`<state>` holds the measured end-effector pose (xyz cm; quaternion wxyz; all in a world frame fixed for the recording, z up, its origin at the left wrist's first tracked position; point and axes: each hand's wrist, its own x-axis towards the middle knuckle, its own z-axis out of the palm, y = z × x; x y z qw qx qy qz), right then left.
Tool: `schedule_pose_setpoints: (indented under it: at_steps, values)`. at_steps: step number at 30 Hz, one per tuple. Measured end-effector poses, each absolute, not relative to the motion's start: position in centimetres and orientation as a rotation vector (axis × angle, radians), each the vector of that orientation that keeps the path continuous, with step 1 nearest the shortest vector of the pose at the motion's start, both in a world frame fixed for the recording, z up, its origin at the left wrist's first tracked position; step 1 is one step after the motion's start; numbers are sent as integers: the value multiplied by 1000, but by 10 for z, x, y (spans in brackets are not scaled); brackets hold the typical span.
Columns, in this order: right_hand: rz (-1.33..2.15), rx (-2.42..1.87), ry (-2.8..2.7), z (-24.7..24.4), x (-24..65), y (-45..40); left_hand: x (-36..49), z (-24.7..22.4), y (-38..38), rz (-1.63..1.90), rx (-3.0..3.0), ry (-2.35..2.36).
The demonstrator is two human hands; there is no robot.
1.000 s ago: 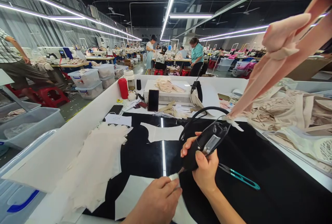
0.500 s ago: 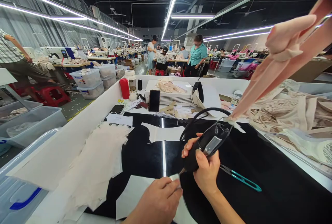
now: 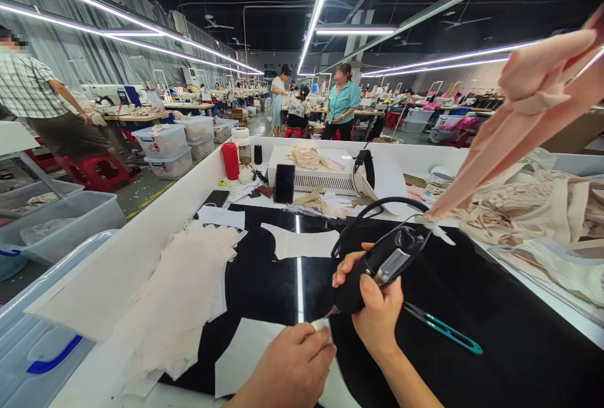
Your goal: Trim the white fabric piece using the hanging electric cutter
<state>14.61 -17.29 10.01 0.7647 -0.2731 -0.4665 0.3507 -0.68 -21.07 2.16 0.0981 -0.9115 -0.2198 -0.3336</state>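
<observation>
My right hand [image 3: 377,313] is wrapped round a black handheld tool [image 3: 363,276] with a cable, tied at its top to a hanging strip of pink fabric [image 3: 481,156]. The tool's lower tip points at my left hand [image 3: 295,361]. My left hand is closed in a pinch on a small white piece [image 3: 321,325] close to that tip; whether they touch I cannot tell. Under my left hand a white cut panel [image 3: 245,351] lies on the black table surface [image 3: 257,288]. Another white panel [image 3: 302,243] lies further back.
A pile of pale fabric pieces [image 3: 177,301] covers the left side. Teal snips [image 3: 453,332] lie right of my right hand. Beige fabric [image 3: 533,194] is heaped at the right. A phone [image 3: 284,183] stands at the back. People are beyond the table.
The whole view has shifted slightly, with the table's things a little further right. The person in teal in the background now stands more upright. My hands keep their grips.
</observation>
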Motion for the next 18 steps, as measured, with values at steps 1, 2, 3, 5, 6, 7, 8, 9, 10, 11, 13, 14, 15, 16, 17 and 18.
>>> schedule_pose_setpoints:
  at_steps: [1,2,3,5,6,7,8,9,10,11,13,14,15,16,17,18]
  values:
    - [769,-585,-1007,100,145,-173,-7,22,-211,-984,-2696,-663]
    - [775,-578,-1008,100,144,-174,-7,22,-211,-988,-2691,-675]
    - [782,-572,-1016,100,143,-174,-7,23,-212,-992,-2688,-681]
    - [791,-564,-1039,99,141,-175,-7,26,-213,-999,-2681,-679]
    - [792,-561,-1048,98,140,-175,-7,28,-213,-1004,-2673,-671]
    - [791,-557,-1053,97,139,-175,-7,29,-213,-1007,-2668,-664]
    - [789,-557,-1055,96,139,-175,-7,30,-213,-1007,-2665,-661]
    - [787,-562,-1055,95,139,-175,-7,30,-213,-1003,-2665,-664]
    - [784,-567,-1055,95,138,-174,-7,30,-213,-1003,-2667,-667]
    - [782,-574,-1058,95,139,-174,-6,29,-213,-1005,-2671,-675]
    - [783,-583,-1063,95,139,-173,-7,28,-213,-1014,-2681,-686]
    - [786,-583,-1064,96,139,-172,-7,27,-214,-1012,-2692,-694]
    - [789,-581,-1062,96,140,-172,-8,27,-214,-1009,-2708,-700]
    - [789,-579,-1059,97,141,-172,-9,27,-215,-996,-2733,-712]
    - [785,-578,-1057,98,142,-173,-11,29,-215,-975,-2765,-730]
    - [779,-580,-1058,99,144,-173,-13,31,-215,-950,-2799,-758]
